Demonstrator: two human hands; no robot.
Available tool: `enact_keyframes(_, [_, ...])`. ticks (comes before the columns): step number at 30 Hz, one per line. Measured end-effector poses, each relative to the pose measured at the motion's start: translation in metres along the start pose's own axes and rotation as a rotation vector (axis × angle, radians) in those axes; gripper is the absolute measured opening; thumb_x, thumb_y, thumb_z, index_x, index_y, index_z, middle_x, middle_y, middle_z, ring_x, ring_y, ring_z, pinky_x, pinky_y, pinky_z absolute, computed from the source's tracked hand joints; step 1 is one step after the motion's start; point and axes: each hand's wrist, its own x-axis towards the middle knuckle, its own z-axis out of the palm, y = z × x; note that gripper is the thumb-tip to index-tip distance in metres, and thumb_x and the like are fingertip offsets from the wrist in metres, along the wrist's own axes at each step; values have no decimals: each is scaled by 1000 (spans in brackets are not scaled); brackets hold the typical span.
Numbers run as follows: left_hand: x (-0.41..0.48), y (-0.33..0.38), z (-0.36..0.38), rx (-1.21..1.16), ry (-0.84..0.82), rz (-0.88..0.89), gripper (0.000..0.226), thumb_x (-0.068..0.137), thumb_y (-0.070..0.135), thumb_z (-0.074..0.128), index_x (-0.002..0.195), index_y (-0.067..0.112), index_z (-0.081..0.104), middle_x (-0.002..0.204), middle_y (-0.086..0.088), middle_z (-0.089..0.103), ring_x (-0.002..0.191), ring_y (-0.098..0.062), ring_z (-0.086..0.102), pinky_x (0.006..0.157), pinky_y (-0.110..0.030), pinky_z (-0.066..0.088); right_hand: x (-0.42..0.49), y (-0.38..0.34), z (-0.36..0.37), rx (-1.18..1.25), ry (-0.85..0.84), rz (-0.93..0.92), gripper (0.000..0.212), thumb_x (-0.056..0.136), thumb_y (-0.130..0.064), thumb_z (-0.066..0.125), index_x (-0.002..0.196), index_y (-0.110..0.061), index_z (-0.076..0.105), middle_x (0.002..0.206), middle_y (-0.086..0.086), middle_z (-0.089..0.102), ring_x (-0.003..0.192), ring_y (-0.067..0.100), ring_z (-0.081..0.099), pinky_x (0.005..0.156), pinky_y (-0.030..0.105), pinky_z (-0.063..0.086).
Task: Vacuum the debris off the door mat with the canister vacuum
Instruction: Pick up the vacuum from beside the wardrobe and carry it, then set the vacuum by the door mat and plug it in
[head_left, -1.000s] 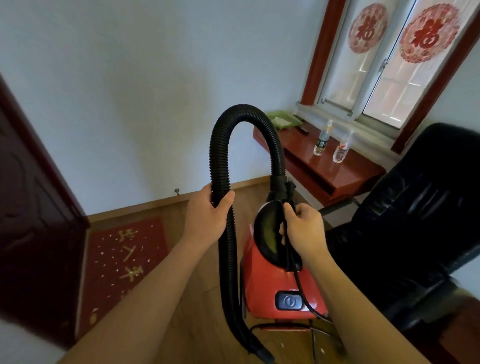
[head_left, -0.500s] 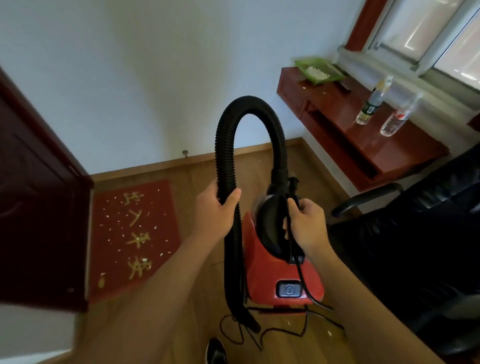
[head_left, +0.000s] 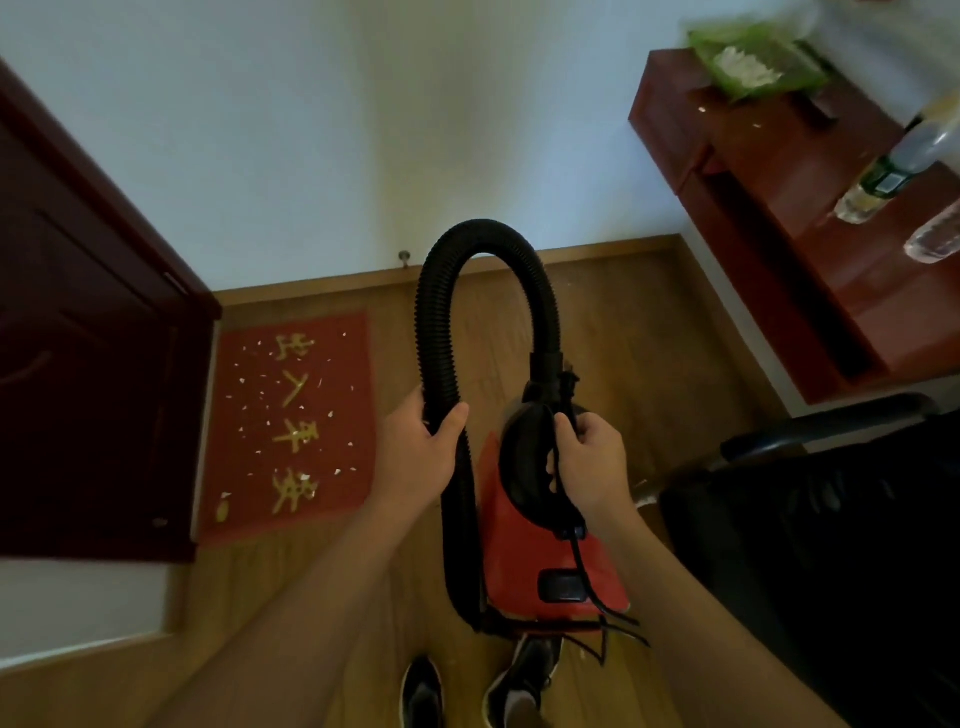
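Note:
I carry a red canister vacuum in the air above the wooden floor. My right hand grips its black carry handle together with the power cord. My left hand grips the black ribbed hose, which arches up and over between my hands. The red door mat with gold characters lies on the floor to the left, by the door, and is scattered with small white debris bits.
A dark wooden door stands open at the left beside the mat. A red-brown desk at the right holds a green tray and two bottles. A black office chair is at the right. My shoes show below.
My view has tilted down from the window to the floor, so the mat and my shoes show fully. Both hands keep the same grips on hose and handle.

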Motion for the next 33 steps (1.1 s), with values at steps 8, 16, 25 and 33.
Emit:
enact_keyframes(8, [46,-35,49,14,70,-101,9,101,28,63,109,25,64,91,12,69,78,7,64,61,-9,49,81,28,3,-20,-121,34,30,107,-25,48,91,-2,59,63,8,60,41,13,52,40,22,42])
enact_keyframes(16, [96,-118,86,52,77,-201,9,101,35,61,106,29,63,89,15,67,76,5,63,57,-10,43,158,79,50,-73,-165,68,30,108,-25,47,92,-2,59,63,9,60,40,13,52,39,22,42])
enact_keyframes(25, [168,-251,122,60,32,-292,8,100,34,63,108,32,62,92,17,68,81,0,64,63,-14,46,257,162,136,-94,-172,153,30,107,-26,47,91,-2,57,62,8,58,45,17,53,41,26,45])
enact_keyframes(33, [237,-350,161,32,-50,-343,14,101,32,63,114,28,64,98,19,69,86,8,64,69,-9,47,342,233,196,-85,-136,225,30,108,-26,46,98,-2,59,64,5,57,50,15,55,42,25,47])
